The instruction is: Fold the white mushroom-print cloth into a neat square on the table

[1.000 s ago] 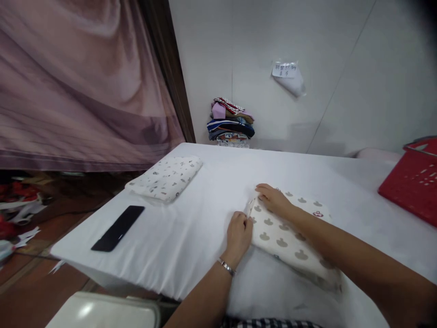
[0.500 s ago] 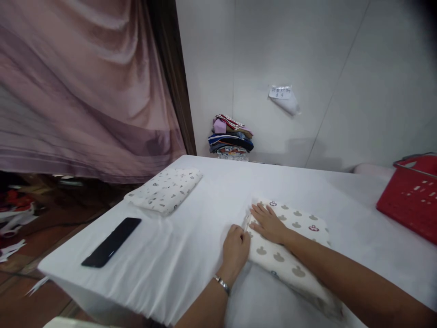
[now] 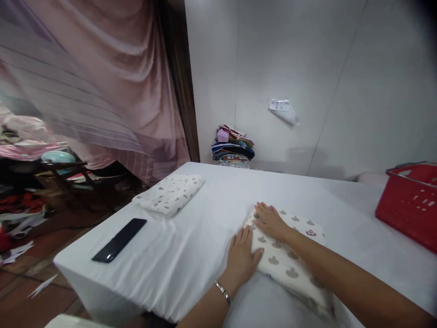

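Note:
A folded white cloth (image 3: 292, 272) printed with beige bear-like shapes and a few red marks lies on the white-covered table (image 3: 208, 228). My right hand (image 3: 271, 222) rests flat on its far left part, fingers outstretched. At the cloth's left edge is my left hand (image 3: 241, 255), its fingers spread and the thumb touching the fabric. A silver bracelet (image 3: 222, 292) circles my left wrist. The near end of the cloth is partly hidden under my right forearm.
Another folded white cloth (image 3: 172, 195) with small prints lies at the table's left, near a black phone-like slab (image 3: 119, 240). A red basket (image 3: 408, 205) stands at the right. Folded clothes (image 3: 232, 145) are stacked by the wall, and a pink curtain (image 3: 136, 68) hangs at left.
My left hand has opened from a closed grip at the cloth's left edge and now lies with fingers spread. My right hand stays on the cloth. The view has shifted slightly.

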